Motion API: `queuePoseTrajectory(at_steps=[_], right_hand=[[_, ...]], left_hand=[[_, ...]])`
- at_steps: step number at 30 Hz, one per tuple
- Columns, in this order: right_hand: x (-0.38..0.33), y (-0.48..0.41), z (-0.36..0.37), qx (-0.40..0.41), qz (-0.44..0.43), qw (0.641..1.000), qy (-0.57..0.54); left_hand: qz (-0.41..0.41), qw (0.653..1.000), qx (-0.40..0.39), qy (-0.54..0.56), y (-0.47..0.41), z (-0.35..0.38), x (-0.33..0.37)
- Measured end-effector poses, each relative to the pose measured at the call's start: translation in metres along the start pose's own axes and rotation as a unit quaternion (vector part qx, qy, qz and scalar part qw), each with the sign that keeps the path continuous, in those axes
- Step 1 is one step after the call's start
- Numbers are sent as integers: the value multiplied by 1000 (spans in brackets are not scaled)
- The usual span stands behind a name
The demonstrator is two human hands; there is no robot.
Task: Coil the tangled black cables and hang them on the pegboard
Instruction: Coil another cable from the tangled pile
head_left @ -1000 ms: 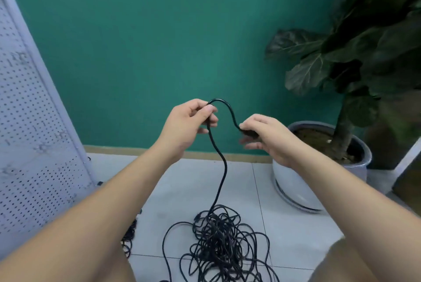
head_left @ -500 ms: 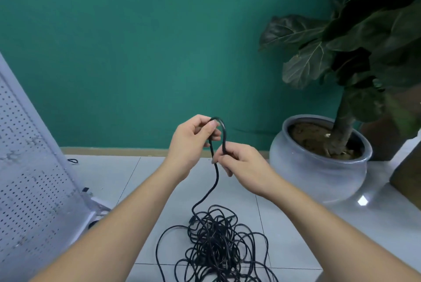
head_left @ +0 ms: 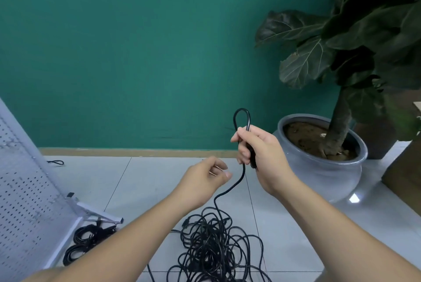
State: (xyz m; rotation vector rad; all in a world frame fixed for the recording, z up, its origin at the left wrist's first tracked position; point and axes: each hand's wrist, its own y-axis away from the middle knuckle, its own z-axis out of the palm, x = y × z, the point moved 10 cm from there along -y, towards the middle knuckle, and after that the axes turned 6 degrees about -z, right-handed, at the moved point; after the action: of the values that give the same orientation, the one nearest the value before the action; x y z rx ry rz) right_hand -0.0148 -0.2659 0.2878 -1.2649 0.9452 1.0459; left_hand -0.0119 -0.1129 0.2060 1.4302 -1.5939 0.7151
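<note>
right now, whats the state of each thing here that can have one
right hand, grips a folded cable end
left hand, loosely curled, holding nothing
cable loop, sticks up above the right fist
cable pile, tangled on the floor
pegboard, standing tilted, no cable seen hanging
looped cables, lying at its foot

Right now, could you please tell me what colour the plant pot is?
The plant pot is glazed grey-blue, best seen in the head view.

Even, soft indoor light, glare patch on floor tiles (head_left: 354,198), wide-angle bowing at edges
</note>
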Motion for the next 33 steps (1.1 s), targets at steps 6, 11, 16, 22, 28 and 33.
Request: queuePoseTrajectory(at_steps=[6,11,16,22,28,33], right_hand=[[-5,10,13,-22,-14,999,-24],[-10,12,9,-17,-22,1000,-5],[-9,11,-14,39,-39,995,79],[9,21,-40,168,5,985,40],[39,32,-33,177,89,980,14],[62,37,0,31,174,984,34]], left_hand=[[10,984,-94,-154,8,43,-15],[12,985,-68,-160,8,52,-26],[42,997,-23,-64,14,30,-1],[54,997,37,-39,33,2,12],[38,997,61,-5,35,-16,15],[40,997,46,-55,41,-4,13]])
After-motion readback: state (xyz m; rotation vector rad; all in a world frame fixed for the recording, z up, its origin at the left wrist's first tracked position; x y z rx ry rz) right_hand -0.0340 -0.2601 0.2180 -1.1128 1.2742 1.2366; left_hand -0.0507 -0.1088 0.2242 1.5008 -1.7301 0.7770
